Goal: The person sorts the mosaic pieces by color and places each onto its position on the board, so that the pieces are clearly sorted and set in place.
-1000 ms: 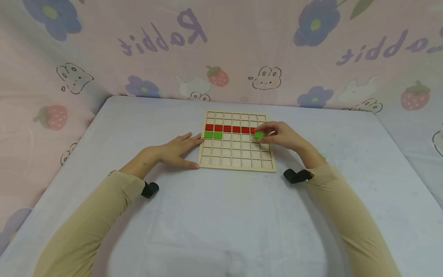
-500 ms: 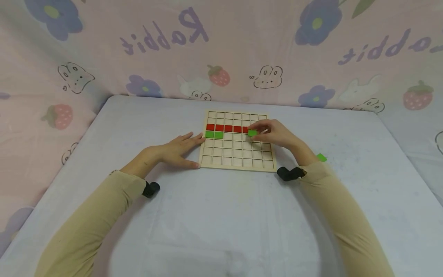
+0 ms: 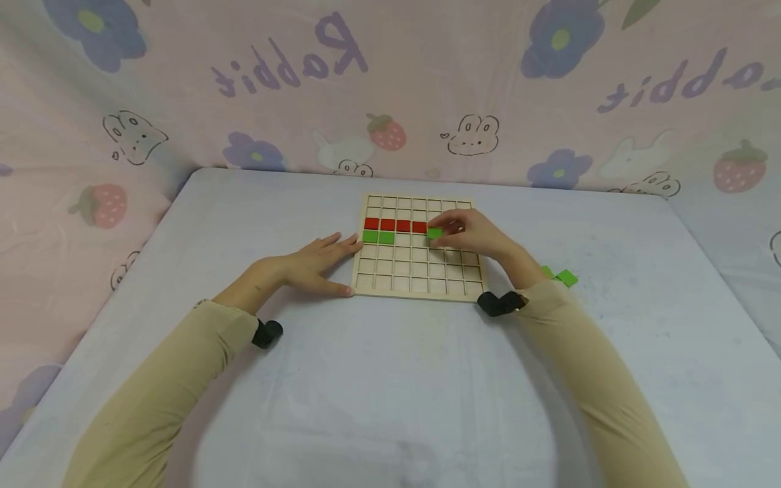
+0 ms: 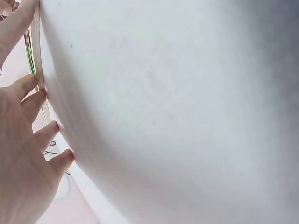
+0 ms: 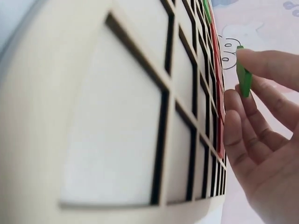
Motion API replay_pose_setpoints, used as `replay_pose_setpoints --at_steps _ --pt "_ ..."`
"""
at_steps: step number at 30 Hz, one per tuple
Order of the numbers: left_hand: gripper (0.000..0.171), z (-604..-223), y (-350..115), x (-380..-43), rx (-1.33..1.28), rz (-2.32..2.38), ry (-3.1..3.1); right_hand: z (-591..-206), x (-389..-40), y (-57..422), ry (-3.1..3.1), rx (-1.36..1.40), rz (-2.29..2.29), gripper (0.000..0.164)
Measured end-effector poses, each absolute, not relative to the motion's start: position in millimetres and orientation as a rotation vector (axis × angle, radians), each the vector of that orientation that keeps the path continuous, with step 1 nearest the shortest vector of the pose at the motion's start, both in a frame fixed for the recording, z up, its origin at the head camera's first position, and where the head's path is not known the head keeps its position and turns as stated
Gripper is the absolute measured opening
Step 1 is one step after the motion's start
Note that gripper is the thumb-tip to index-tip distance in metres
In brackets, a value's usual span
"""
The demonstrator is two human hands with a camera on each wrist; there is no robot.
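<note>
A wooden grid board (image 3: 421, 297) lies on the table, with a row of red tiles (image 3: 403, 226) and, just below it, two green tiles (image 3: 378, 237) at the left. Between thumb and fingers my right hand (image 3: 478, 234) pinches another green tile (image 5: 243, 72) above the board's right half; the right wrist view shows it held clear of the grid. Part of the red row is hidden behind that hand. My left hand (image 3: 314, 266) lies flat with spread fingers, its fingertips (image 4: 39, 95) touching the board's left edge.
Loose green tiles (image 3: 567, 278) lie on the white table (image 3: 378, 379) beside my right forearm, which partly covers one. A pink patterned cloth (image 3: 415, 81) hangs behind the table. Black wrist devices (image 3: 268, 333) jut from both cuffs.
My right hand has moved left across the board with the green tile. Loose green tiles by the right forearm have come into fuller view. My left hand has stayed in place.
</note>
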State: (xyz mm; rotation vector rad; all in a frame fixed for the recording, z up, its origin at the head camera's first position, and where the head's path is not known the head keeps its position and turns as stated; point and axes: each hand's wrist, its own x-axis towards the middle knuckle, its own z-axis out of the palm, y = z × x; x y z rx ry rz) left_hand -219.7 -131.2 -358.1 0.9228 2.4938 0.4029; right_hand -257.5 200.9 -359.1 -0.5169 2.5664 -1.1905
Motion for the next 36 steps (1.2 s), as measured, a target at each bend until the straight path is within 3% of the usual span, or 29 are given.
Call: replay_pose_setpoints --at_steps 36 --pt "0.089 -359 -131 -220 0.933 0.408 2.497 -362 -258 160 2.560 -0.532 -1.150 0.035"
